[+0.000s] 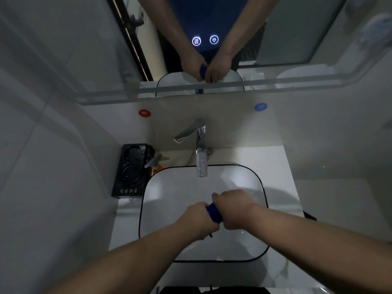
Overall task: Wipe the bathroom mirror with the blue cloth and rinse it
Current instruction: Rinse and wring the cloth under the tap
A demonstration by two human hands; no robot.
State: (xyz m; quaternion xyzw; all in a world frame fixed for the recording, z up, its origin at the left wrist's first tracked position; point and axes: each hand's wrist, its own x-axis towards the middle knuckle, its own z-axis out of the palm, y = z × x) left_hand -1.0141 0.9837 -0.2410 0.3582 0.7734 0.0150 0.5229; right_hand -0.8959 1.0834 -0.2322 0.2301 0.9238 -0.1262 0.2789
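Cloth (213, 212), blue and twisted into a short roll, is over the near half of the white sink (174, 187). The left hand (198, 219) curls around its left end and the right hand (233, 209) around its right end. It looks soft, light and wet, maybe slippery, so the ends are the best hold. The counter (275, 166) is smooth and white. The faucet (201, 153) stands far, under the mirror (297, 39), and the room is dim.

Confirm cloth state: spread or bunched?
Bunched. The blue cloth is a tight roll gripped between left hand and right hand over the sink.
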